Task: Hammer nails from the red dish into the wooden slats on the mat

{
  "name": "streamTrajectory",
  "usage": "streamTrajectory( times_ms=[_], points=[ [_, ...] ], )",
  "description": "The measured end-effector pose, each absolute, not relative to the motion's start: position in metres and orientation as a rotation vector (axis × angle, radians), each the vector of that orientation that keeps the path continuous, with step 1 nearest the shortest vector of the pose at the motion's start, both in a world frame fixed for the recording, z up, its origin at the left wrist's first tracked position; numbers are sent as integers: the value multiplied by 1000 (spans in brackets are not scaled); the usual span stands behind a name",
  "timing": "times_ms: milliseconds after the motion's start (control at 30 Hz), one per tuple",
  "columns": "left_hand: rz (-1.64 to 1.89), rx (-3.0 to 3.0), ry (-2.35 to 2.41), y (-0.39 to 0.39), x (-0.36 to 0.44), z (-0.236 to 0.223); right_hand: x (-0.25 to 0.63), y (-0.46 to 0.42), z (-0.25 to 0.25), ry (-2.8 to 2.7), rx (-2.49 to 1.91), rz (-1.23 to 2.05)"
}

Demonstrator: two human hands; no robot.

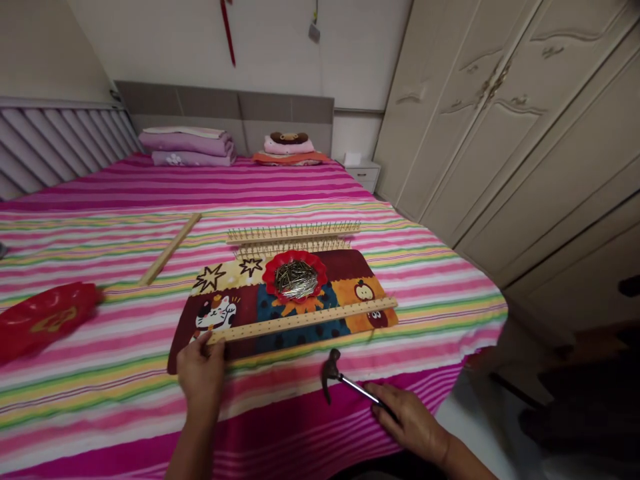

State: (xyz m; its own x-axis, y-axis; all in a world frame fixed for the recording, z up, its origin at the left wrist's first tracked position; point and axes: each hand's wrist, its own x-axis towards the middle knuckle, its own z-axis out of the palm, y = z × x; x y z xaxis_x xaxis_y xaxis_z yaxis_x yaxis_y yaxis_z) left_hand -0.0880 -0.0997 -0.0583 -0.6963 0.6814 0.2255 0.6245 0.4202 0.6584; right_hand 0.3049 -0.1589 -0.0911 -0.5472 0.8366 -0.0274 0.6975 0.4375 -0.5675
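Observation:
My left hand [201, 367] is closed on the near-left end of a light wooden strip [300, 321] dotted with small marks or holes. The strip lies slantwise across a patterned mat [240, 350] with a cat picture; a few nails [385, 298] appear to stick up near its right end. My right hand [407, 420] grips the dark handle of a claw hammer [331, 373], whose head rests on or just above the bedspread. Just behind the strip stands a red scalloped bowl [270, 277] full of loose nails [296, 277].
Behind the bowl lie two wooden strips [295, 235] bristling with upright nails. A plain wooden strip [170, 250] and a red plate [47, 317] are at the left of the striped bed [425, 267]. Folded bedding [187, 147] sits by the headboard; a wardrobe [480, 120] stands right.

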Motion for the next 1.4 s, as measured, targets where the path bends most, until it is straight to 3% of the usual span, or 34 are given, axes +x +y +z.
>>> streamTrajectory(
  times_ms=[500, 733, 900, 1133, 1400],
  points=[
    [931, 1299, 2619, -97, -54, -52, 302, -160, -86, -2456, -1327, 740],
    [1083, 1727, 2528, -73, -43, -29, 305, -160, -97, -2439, -1332, 764],
    [835, 1981, 2233, -23, -13, -7, 306, -159, -97, -2419, -1321, 796],
    [156, 1998, 2070, 34, 33, 5, 305, -158, -91, -2384, -1319, 863],
    [151, 1948, 2037, 49, 36, 4, 306, -157, -94, -2377, -1336, 862]
  ],
)
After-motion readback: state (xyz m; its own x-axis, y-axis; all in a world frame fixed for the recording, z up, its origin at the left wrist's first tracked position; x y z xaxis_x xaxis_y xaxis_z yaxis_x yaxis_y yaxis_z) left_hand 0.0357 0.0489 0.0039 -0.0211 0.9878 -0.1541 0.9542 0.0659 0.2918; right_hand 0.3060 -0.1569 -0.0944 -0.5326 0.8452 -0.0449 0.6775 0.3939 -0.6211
